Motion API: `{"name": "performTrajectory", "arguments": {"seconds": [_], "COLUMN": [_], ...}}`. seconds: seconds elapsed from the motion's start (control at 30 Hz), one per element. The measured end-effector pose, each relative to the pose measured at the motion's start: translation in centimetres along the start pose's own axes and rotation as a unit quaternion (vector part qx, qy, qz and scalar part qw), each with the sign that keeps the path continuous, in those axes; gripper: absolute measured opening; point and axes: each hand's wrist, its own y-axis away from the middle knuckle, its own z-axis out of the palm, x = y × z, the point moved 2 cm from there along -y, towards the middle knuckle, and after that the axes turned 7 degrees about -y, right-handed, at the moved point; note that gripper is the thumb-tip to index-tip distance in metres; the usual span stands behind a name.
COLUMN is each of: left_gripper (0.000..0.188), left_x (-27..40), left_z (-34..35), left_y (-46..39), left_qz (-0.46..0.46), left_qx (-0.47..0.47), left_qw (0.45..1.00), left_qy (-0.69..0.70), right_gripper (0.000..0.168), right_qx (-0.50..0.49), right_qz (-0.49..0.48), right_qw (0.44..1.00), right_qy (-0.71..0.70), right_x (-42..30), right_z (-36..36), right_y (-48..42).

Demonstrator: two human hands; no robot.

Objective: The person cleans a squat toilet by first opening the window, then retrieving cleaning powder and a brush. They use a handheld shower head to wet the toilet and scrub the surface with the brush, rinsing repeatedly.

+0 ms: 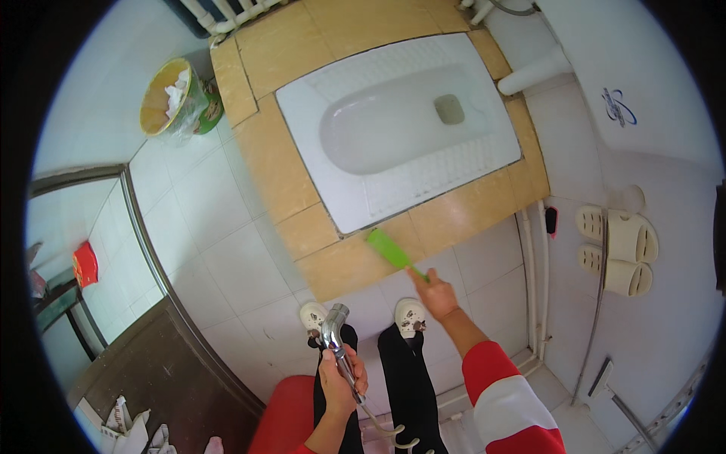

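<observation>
My left hand (340, 377) is closed around a chrome spray nozzle (333, 329), from which a coiled hose (394, 434) runs down to the picture's lower edge. My right hand (437, 292) grips the handle of a green brush (390, 249). The brush's head lies over the yellow tile border (363, 267), close to the near left corner of a white ceramic squat toilet (346, 207). Whether its bristles touch the tile cannot be told. The toilet pan has a drain opening (449, 109) at its right end.
A yellow waste bin (148, 108) with a plastic liner and tissues stands at the upper left. Cream slippers (624, 238) hang on a rail at the right, with a squeegee (601, 377) below. White pipes (528, 272) run along the right wall. A dark door (164, 369) is at the lower left.
</observation>
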Motion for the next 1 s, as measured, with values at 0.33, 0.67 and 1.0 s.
{"name": "performTrajectory", "arguments": {"seconds": [0.33,0.67,1.0], "left_gripper": [0.043,0.043,0.052], "left_x": [-0.5,-1.2,-3.2], "left_z": [4.6,6.7,10.2], "left_y": [0.3,1.7,2.2], "left_qz": [0.063,0.109,0.088], "left_qx": [0.053,0.031,-0.026], "left_qw": [0.993,0.993,0.996], "left_qy": [0.085,0.045,0.013], "right_gripper": [0.043,0.052,0.052], "right_qx": [-0.021,0.152,0.156], "right_qz": [0.142,0.219,0.283], "right_qw": [0.977,0.959,0.945], "right_qy": [-0.157,-0.096,-0.059], "right_x": [1.8,5.2,13.6], "right_z": [-4.5,-1.4,-6.5], "right_y": [1.0,-4.4,-10.6]}}
